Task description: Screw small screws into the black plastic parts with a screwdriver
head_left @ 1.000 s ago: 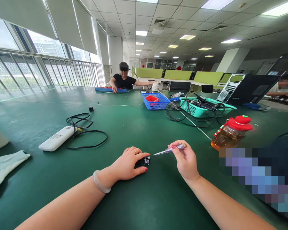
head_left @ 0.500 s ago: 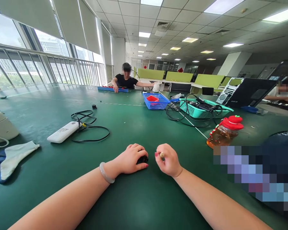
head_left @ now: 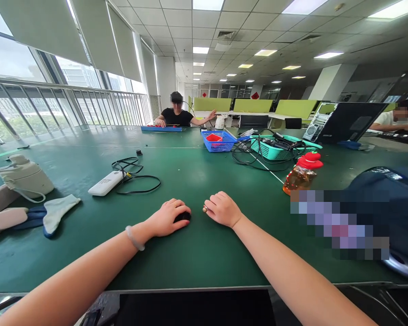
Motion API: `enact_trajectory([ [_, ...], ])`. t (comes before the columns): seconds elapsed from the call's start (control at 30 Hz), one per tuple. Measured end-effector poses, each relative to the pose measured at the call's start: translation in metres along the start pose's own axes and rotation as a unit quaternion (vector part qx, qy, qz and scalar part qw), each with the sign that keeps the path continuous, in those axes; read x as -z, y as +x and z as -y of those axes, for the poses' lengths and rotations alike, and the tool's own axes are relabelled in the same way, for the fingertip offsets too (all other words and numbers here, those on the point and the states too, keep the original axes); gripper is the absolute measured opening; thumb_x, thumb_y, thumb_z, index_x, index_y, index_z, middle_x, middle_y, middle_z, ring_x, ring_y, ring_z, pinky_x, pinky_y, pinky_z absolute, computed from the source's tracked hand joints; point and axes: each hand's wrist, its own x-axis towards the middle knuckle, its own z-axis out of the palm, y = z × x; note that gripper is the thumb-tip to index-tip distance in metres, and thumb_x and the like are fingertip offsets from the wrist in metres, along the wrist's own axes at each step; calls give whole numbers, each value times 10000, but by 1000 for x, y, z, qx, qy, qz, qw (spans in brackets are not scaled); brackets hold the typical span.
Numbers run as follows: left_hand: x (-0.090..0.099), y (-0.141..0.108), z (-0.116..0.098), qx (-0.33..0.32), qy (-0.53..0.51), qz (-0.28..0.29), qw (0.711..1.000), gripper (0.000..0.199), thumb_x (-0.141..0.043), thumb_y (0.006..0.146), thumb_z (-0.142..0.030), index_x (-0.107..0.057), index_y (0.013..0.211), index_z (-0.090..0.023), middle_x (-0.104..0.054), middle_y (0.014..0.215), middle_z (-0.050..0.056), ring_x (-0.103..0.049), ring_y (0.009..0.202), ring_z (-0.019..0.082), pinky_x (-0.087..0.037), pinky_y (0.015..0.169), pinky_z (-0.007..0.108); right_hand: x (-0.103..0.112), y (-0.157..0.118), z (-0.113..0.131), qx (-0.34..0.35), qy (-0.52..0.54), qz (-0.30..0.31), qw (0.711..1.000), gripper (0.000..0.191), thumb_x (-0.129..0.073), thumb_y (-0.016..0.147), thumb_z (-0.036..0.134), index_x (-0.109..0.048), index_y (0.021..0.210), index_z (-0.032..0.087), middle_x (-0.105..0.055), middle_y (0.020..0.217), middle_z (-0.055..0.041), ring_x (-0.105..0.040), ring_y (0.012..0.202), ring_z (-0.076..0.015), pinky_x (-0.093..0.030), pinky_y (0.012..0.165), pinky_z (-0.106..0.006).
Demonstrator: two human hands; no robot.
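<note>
On the green tabletop (head_left: 204,267), my left hand (head_left: 165,218) is closed over a small black object (head_left: 182,217); most of it is hidden under my palm and fingers. A pale bracelet (head_left: 135,239) circles that wrist. My right hand (head_left: 223,209) is curled into a fist just to the right, apart from the left. A small beige rounded end (head_left: 205,208) pokes out between its thumb and curled fingers; the rest of that thing is hidden in the fist.
A white power bank (head_left: 107,183) with a black cable (head_left: 146,177) lies ahead left, near a glove (head_left: 59,213) and a cream bottle (head_left: 25,176). A blue basket (head_left: 218,144), a teal basket (head_left: 275,151) and a red-lidded bottle (head_left: 301,174) stand right. A person (head_left: 177,113) sits opposite.
The view has shifted, so the near table edge now shows. My right fist has turned, with its knuckles more upward. The person opposite has lifted a hand off the white container.
</note>
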Motion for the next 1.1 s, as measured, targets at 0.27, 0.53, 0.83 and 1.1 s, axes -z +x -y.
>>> enact_trajectory([
  [0.27, 43, -114, 69, 147, 24, -16, 989, 385, -496, 872, -519, -632, 1135, -272, -629, 1176, 63, -559, 1109, 247, -427, 1000, 395, -4, 0, 2, 12, 6, 61, 998, 193, -477, 912, 234, -564, 746, 185, -522, 673, -14, -414, 624, -152, -256, 679, -304],
  [0.53, 52, -138, 86, 208, 29, -149, 966, 408, -520, 801, -548, -695, 1007, -242, -710, 1039, 77, -609, 1044, 278, -481, 958, 418, -4, 0, 2, -7, -4, 72, 997, 177, -494, 902, 235, -579, 756, 183, -549, 685, -21, -442, 619, -152, -257, 670, -306],
  [0.83, 57, -152, 87, 254, -2, -294, 922, 422, -463, 821, -529, -691, 999, -221, -638, 1135, 88, -643, 966, 237, -554, 851, 347, -2, -4, 2, -13, 0, 57, 998, 183, -496, 899, 233, -596, 755, 182, -537, 673, -14, -430, 616, -148, -284, 688, -294],
  [1.1, 57, -154, 87, 304, 8, -273, 913, 454, -460, 811, -470, -634, 1132, -201, -613, 1181, 97, -658, 815, 206, -572, 769, 351, 1, -5, 4, -23, 6, 39, 999, 193, -505, 889, 232, -597, 727, 180, -531, 661, -12, -409, 604, -146, -292, 672, -294],
])
